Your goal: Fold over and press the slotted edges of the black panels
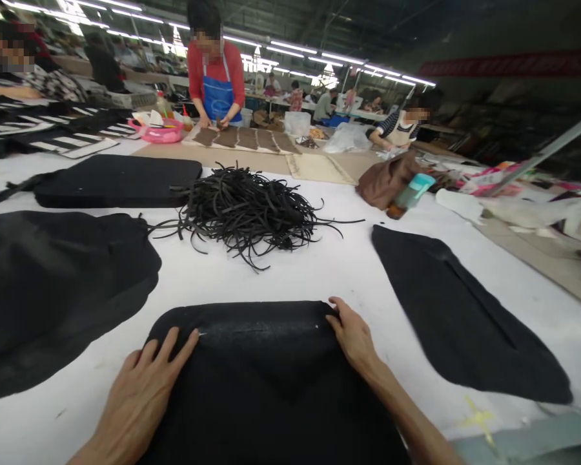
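Observation:
A black fabric piece lies flat on the white table right in front of me. My left hand rests flat on its left edge, fingers stretched out and spread. At the top right corner of the piece, my right hand lies on the fabric with its fingers curled over the edge. A faint whitish line runs along the top of the piece between the two hands.
A heap of black strips sits mid-table. More black pieces lie left, right and far left. A brown cloth and a teal-capped bottle lie beyond. A person in a blue apron works across; others sit farther back.

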Demonstrator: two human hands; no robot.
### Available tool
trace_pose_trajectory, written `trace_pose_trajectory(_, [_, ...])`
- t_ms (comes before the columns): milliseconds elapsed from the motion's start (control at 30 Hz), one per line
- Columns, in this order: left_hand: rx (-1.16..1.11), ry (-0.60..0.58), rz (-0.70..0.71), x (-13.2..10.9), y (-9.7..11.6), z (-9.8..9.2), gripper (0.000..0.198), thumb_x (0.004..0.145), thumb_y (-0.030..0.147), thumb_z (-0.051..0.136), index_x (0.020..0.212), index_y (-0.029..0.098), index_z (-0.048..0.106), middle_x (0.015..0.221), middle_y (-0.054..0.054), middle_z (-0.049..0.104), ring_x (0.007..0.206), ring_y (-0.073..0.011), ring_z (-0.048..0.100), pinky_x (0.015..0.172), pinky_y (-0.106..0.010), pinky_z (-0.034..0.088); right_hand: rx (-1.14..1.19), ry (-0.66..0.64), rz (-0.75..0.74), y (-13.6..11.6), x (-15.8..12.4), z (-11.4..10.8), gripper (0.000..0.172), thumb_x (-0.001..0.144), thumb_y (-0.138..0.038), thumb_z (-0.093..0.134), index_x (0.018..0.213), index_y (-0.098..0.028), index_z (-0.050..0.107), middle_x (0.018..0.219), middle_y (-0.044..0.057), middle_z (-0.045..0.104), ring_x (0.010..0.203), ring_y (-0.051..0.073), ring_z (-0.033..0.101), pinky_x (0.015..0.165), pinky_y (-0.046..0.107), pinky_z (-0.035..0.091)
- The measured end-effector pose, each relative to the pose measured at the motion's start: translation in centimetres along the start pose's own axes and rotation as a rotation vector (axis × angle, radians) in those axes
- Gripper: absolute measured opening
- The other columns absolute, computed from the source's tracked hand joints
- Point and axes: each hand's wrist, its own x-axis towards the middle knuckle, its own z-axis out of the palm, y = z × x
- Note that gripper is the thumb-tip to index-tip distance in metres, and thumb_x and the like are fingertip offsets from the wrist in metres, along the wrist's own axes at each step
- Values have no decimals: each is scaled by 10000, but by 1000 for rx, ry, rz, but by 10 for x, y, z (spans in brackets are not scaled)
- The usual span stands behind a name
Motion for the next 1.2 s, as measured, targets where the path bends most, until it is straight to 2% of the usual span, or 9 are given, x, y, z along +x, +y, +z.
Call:
trace_pose_trajectory(100, [26, -52, -17, 1, 1, -6, 671, 756, -70, 267, 1298, 308, 378, 1258, -123, 508, 958, -266, 534, 791, -400, 399, -265, 130, -44, 6, -1, 1, 335, 833, -146, 398, 1149, -178, 503, 1008, 96, 585, 924, 233, 535, 794, 348, 397])
trace_pose_trajectory(233, [26, -117, -33, 4, 3, -9, 697, 738, -87, 262, 1303, 312, 347, 1284, -120, 490, 973, -251, 533, 813, -392, 398, -482, 256, -27, -1, -3, -19, 290, 822, -90, 373, 1037, -169, 550, 990, 115, 571, 904, 239, 517, 775, 349, 372])
trace_pose_trajectory(333, [38, -113, -23, 5, 4, -7, 685, 742, -81, 264, 1300, 304, 355, 1287, -127, 488, 958, -254, 535, 801, -394, 399, -253, 139, -1, -16, -7, -26, 188, 858, -193, 373, 887, -199, 558, 863, 54, 586, 765, 184, 536, 675, 288, 388])
trace_pose_trajectory(433, [58, -103, -13, 6, 2, -4, 673, 747, -75, 268, 1293, 306, 367, 1279, -135, 493, 945, -259, 539, 785, -393, 399, 60, -107, 147, -26, -7, -14, 152, 816, -302, 439, 734, -220, 538, 625, -24, 534, 595, 144, 506, 540, 246, 357])
trace_pose_trajectory(500, [71, -96, -14, 4, 0, -1, 694, 738, -80, 273, 1299, 322, 346, 1276, -136, 494, 943, -259, 541, 783, -397, 396, 127, -166, 221, -26, -3, -4, 151, 786, -301, 448, 690, -218, 529, 563, -38, 499, 565, 138, 492, 515, 238, 334])
trace_pose_trajectory(600, [89, -77, -20, 2, -4, 5, 720, 729, -79, 285, 1312, 342, 300, 1280, -137, 486, 962, -268, 536, 779, -404, 395, 128, -161, 241, -22, 2, 3, 126, 764, -277, 446, 692, -217, 530, 560, -42, 494, 572, 133, 489, 527, 236, 327])
trace_pose_trajectory(800, [78, -54, -20, -1, -8, 13, 709, 738, -58, 297, 1319, 348, 284, 1285, -144, 471, 985, -299, 520, 743, -416, 398, 113, -171, 253, -25, 3, 0, 88, 730, -280, 490, 671, -221, 519, 578, -46, 489, 589, 131, 483, 531, 234, 316])
trace_pose_trajectory(967, [67, -77, -15, 1, -10, 13, 724, 727, -70, 293, 1312, 356, 295, 1277, -140, 479, 977, -300, 523, 732, -415, 403, -17, -123, 256, -29, 4, 6, 126, 715, -290, 534, 626, -217, 485, 582, -46, 504, 580, 126, 467, 524, 240, 277])
trace_pose_trajectory(1200, [61, -153, -50, 6, -7, 5, 747, 724, -86, 266, 1316, 369, 268, 1316, -128, 449, 994, -278, 525, 765, -402, 408, -87, -156, 268, -34, 7, 5, 154, 726, -305, 527, 623, -216, 456, 590, -44, 509, 584, 126, 470, 520, 237, 274])
